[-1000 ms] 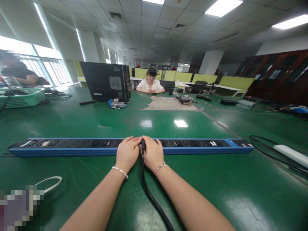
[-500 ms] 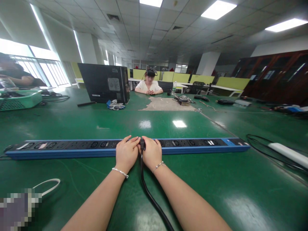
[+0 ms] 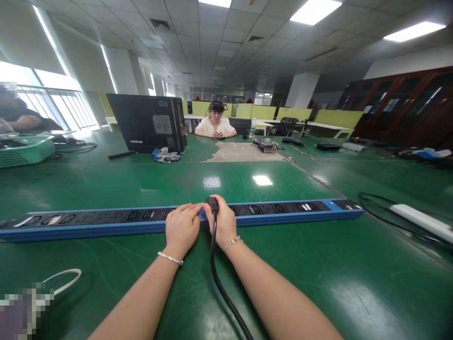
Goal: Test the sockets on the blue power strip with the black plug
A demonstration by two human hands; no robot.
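A long blue and black power strip (image 3: 106,226) with many sockets lies across the green table in front of me. My left hand (image 3: 182,229) lies over the strip just left of its middle, fingers bent over the top and gripping it. Beside it, my right hand (image 3: 225,222) is closed round a black plug (image 3: 212,204). The plug is tilted over the strip, and its thick black cable (image 3: 219,278) runs down toward me between my forearms. The plug's front end is hidden, so I cannot tell whether it touches a socket.
A black computer case (image 3: 146,123) stands at the back left, with gloves (image 3: 165,155) beside it. A green basket (image 3: 26,151) is at far left. A white power strip (image 3: 423,221) with black cables lies at right. A person (image 3: 215,125) sits opposite; another sits far left.
My right hand has lifted and tilted the plug, now a little higher and apart from my left fingers. My left hand stays on the power strip. The view has shifted slightly.
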